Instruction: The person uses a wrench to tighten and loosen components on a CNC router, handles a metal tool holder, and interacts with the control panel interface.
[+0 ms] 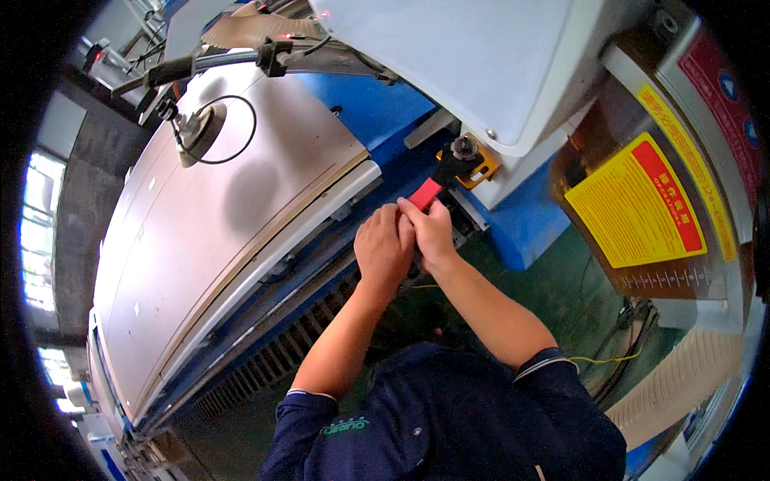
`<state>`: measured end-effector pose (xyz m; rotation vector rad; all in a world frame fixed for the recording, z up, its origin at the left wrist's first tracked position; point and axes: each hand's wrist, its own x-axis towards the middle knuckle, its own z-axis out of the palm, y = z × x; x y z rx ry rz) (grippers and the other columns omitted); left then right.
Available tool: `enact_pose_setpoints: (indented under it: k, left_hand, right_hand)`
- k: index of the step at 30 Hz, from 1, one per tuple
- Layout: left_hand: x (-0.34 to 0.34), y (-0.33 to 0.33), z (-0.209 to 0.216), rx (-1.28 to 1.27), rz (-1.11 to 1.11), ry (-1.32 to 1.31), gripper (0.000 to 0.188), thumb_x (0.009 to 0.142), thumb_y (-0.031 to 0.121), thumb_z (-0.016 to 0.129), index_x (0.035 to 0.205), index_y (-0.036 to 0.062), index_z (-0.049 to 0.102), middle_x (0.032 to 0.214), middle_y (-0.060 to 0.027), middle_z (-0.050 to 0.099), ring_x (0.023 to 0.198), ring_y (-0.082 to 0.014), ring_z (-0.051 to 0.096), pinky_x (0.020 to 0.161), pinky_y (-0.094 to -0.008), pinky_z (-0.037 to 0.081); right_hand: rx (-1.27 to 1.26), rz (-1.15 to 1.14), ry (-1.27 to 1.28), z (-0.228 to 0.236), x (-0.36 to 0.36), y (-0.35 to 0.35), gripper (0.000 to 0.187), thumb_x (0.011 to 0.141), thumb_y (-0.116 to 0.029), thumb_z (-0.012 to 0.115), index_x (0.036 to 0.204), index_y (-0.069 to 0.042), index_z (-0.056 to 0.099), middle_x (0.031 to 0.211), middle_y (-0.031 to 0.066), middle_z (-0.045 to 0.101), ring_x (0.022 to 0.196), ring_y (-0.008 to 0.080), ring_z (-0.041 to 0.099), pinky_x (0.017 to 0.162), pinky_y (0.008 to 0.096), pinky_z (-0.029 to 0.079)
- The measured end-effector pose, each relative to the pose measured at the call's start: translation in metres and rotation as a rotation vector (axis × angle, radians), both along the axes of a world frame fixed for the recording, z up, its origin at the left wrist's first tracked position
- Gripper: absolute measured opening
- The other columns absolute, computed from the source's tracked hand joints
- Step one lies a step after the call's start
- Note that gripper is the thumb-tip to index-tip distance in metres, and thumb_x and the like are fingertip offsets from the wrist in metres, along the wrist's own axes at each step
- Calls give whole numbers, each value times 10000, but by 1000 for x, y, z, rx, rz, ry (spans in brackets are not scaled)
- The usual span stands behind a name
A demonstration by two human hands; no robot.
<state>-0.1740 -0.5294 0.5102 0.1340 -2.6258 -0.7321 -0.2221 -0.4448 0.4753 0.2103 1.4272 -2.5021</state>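
My right hand (pixel 430 232) is closed on a red block-shaped piece (pixel 425 194), which sticks out beyond the thumb and fingers; the covered part is hidden. Pressed against it, my left hand (pixel 382 247) has its fingers curled together, and what they hold is hidden by the hand. Just beyond the red piece is a black tool holder (pixel 449 170) with a metal tip (pixel 464 147), set at a yellow fork-like bracket (pixel 484 171). Whether the red piece touches the holder I cannot tell.
To the left lies a large pale panel (pixel 241 184) on a machine bed with a metal edge rail (pixel 265 276). A white machine housing (pixel 473 64) overhangs beyond my hands. On the right are a yellow-and-red label (pixel 638 204), a ribbed hose (pixel 682 385) and a yellow cable (pixel 605 361).
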Motion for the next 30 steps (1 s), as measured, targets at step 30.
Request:
enact_pose_setpoints:
  k: [30]
  left_hand:
    - [-13, 41, -45, -94, 223, 238, 202, 850, 258, 549, 710, 155, 652, 699, -15, 667, 612, -215, 645, 503, -379, 467]
  right_hand:
    - [540, -235, 1779, -39, -117, 15, 436, 948, -266, 479, 571, -57, 537, 573, 138, 567, 509, 330, 509, 510, 475, 369]
